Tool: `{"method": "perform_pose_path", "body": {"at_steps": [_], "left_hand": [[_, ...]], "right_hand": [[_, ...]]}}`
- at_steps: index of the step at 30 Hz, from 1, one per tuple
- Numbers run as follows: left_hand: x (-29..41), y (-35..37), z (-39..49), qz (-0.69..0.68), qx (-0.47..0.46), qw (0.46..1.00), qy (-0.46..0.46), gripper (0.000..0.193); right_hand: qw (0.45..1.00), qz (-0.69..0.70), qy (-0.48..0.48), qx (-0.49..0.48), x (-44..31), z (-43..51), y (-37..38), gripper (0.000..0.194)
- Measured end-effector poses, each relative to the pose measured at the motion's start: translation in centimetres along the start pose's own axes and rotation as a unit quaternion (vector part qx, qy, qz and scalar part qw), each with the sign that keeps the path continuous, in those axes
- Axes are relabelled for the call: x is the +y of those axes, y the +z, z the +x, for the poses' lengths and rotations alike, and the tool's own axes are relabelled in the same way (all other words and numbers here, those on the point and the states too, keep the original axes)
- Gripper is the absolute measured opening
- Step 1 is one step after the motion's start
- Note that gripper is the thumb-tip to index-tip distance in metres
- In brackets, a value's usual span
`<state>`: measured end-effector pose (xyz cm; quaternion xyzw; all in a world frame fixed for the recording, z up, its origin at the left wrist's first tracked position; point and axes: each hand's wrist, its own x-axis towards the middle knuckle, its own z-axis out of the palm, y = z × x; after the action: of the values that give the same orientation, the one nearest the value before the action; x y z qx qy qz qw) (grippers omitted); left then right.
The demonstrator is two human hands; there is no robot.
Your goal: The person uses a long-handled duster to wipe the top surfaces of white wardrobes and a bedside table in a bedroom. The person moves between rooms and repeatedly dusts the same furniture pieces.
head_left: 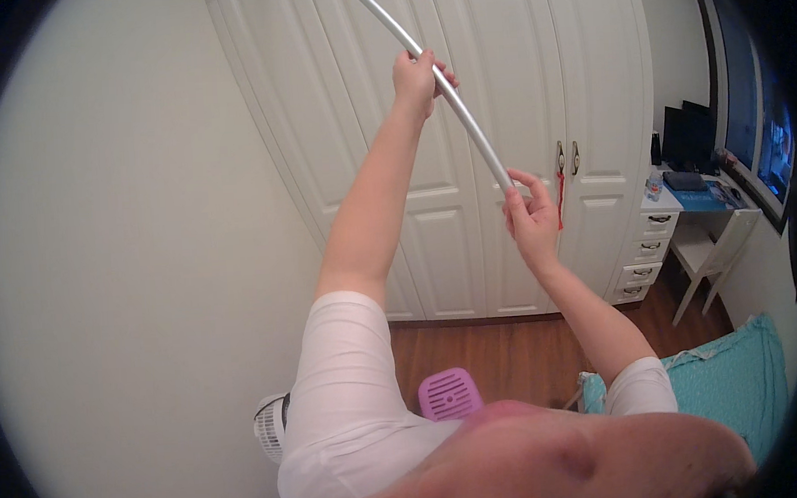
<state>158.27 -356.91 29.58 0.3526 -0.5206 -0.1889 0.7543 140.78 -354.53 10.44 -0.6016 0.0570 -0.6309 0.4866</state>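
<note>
A silvery metal pole (469,120) slants across the view in front of a white panelled wardrobe (503,47). Its upper end runs out of the picture at the top. My left hand (420,82) is wrapped around the pole higher up. Lower down, my right hand (531,218) pinches the pole's bottom end between thumb and fingers. Just beyond the right hand, a red tassel (561,200) hangs from one of two ornate wardrobe handles (575,158).
A pale wall (134,229) rises at left. Below are a pink slatted stool (450,395), a white fan (271,428) and the wooden floor (505,345). At right stand a drawer unit (648,249), a white chair (713,249) and a bed with turquoise cover (723,381).
</note>
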Motion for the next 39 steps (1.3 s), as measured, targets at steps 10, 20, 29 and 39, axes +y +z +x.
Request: {"method": "perform_pose_path", "body": {"at_steps": [10, 20, 29, 39], "left_hand": [[-0.4, 0.6, -0.5, -0.018, 0.005, 1.0, 0.02, 0.017], [-1.0, -0.3, 1.3, -0.089, -0.023, 0.996, -0.009, 0.015], [-1.3, 1.1, 3.4, -0.167, -0.063, 0.983, -0.052, 0.012], [-0.7, 6.0, 2.6, -0.191, -0.077, 0.979, -0.009, 0.015]], "right_hand": [[1.0, 0.01, 0.012, -0.007, -0.1, -0.3, -0.4, 0.024], [0.998, -0.01, 0.066, 0.004, -0.4, 1.2, -0.1, 0.026], [0.974, -0.203, -0.094, 0.043, -0.2, 4.4, -2.6, 0.031], [0.939, -0.304, -0.16, 0.014, -4.4, 5.7, -7.6, 0.031]]}}
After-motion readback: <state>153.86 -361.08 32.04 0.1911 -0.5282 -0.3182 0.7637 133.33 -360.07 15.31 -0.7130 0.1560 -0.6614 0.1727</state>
